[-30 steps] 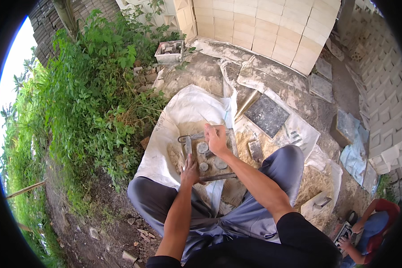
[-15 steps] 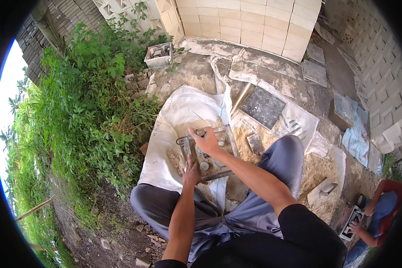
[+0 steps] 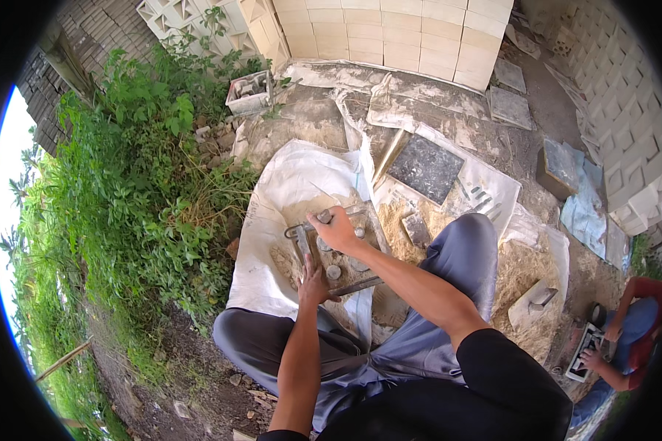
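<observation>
left hand (image 3: 312, 283) on metal mould (image 3: 335, 253), right hand (image 3: 336, 229) gripping its far edge

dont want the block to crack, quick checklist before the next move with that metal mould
1. Left hand on the near edge of the metal mould: ok, it presses on the frame.
2. Right hand on the far edge: ok, fingers curl over the top bar.
3. Mould sits on the white sack sheet: ok, sheet is under and around it.
4. Mould filled level: cannot tell, hands and sandy mix cover the cavities.
5. Ground around free of clutter: not ok, loose sand heaps and a dark square slab lie close by.
6. Other person out of the way: ok, crouched well off to the right.
</observation>
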`<state>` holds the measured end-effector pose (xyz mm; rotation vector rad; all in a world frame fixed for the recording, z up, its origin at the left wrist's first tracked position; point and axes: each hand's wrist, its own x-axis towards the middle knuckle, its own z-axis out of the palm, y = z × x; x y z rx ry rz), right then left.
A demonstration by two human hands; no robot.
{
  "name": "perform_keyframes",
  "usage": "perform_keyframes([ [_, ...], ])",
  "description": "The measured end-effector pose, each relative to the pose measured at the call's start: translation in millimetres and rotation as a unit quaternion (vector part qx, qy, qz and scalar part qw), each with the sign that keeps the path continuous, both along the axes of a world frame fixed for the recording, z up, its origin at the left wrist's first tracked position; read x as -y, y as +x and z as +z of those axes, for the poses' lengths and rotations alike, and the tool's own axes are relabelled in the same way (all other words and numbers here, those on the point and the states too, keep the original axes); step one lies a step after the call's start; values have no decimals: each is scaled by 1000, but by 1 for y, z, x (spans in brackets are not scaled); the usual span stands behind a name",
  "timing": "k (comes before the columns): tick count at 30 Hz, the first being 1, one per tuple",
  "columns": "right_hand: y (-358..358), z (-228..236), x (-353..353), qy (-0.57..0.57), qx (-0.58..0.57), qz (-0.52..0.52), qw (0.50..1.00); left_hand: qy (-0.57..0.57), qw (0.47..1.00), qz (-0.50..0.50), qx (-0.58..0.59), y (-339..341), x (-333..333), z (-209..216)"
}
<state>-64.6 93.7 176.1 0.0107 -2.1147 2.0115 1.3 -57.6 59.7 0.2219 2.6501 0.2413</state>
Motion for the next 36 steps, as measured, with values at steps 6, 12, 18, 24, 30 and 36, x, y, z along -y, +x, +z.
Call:
perform_keyframes([
  [6,1,67,-13,-45,9,-2,999,10,1000,10,5,9,2,-14],
  [12,12,18,-7,28,1,31,999,24,1000,11,15,5,2,-19],
  [18,11,11,14,108,11,111,988,55,998,14,-20,7,11,-23],
  [24,0,46,-2,-60,3,100,993,33,999,13,29,4,6,-18],
  [30,8,67,-6,-25,-1,133,991,16,999,19,48,8,5,-18],
  [36,-1,17,2,-131,-18,125,983,18,1000,20,10,3,4,-12],
])
